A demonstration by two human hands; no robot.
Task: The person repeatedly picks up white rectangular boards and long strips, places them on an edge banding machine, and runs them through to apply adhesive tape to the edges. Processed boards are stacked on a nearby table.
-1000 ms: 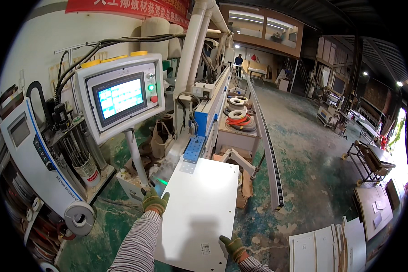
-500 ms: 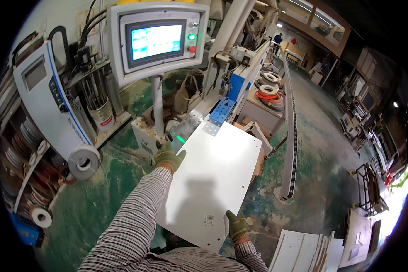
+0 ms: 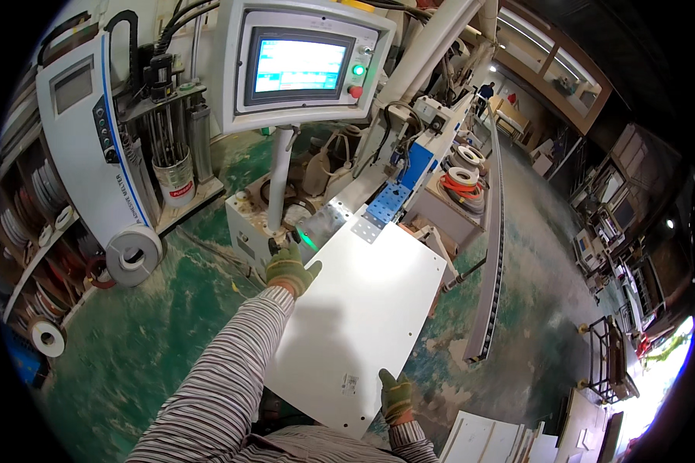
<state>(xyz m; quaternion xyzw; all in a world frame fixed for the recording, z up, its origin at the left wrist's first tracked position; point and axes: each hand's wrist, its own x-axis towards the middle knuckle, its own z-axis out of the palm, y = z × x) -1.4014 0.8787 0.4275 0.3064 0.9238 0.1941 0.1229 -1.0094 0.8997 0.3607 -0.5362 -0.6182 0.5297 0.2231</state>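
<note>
A white panel (image 3: pixel 363 324) with small holes and a label lies sloping away from me, its far end at a blue perforated plate (image 3: pixel 388 201) and steel bed on the machine. My left hand (image 3: pixel 289 270), in an olive glove, grips the panel's left edge beside a black knob (image 3: pixel 280 241) and a green light strip. My right hand (image 3: pixel 396 397), gloved too, is closed on the panel's right edge near the near corner. Above stands a control screen (image 3: pixel 295 65) with a green lit button and a red knob.
A long roller rail (image 3: pixel 488 293) runs along the right. Edge-band rolls (image 3: pixel 463 180) sit behind the panel, more on shelves (image 3: pixel 48 333) at left by a white melter unit (image 3: pixel 81 147). Boards (image 3: pixel 479 440) and a trolley (image 3: pixel 606 363) are at right; a person (image 3: pixel 485 92) stands far back.
The view has tilted and shifted, so the machine and screen sit further right and the room appears more slanted. Both hands stay on the panel's edges.
</note>
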